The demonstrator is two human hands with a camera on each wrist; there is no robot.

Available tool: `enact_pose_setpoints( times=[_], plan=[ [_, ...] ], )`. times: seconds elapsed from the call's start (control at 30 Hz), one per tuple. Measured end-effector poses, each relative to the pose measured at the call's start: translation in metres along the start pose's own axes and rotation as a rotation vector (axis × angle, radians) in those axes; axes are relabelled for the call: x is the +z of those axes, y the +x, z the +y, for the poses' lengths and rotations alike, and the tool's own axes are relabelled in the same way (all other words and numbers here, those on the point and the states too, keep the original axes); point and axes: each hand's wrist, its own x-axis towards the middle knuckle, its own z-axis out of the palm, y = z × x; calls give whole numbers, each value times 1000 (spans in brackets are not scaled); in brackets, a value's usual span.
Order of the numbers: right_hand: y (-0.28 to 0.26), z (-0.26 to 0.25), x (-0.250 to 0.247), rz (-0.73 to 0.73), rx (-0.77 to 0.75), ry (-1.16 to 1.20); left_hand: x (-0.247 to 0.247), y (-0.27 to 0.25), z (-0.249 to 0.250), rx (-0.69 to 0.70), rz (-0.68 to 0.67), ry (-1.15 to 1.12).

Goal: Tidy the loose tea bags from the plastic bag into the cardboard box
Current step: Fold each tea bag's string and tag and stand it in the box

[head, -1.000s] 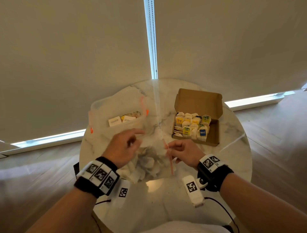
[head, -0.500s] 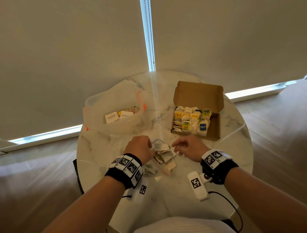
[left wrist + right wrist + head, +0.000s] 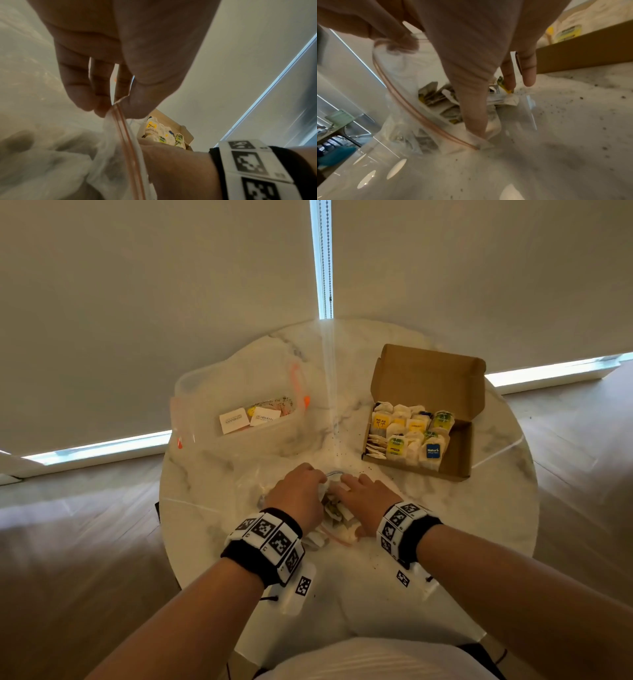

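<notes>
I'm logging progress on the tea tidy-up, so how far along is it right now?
Done: the cardboard box already holds rows of tea bags, though free space remains at its right end. In hand: the left hand pinches the zip edge of the plastic bag, holding it open, while the right hand reaches among the loose tea bags inside. Left: that pile is not yet moved into the box.
</notes>
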Motion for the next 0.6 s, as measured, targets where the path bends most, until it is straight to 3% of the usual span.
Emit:
enact_pose_setpoints(
  times=[0.13, 0.27, 0.43, 0.6],
  plan=[
    [10, -2, 8, -33, 33, 57, 3, 2, 2, -8, -8, -20],
    [15, 1, 14, 83, 23, 168, 2, 5, 1, 1, -3, -29],
    [14, 9, 14, 65, 35, 284, 1, 6, 0, 9, 19, -51],
    [-8, 15, 3, 199, 33, 448, 2, 2, -6, 9, 30, -58]
  ],
)
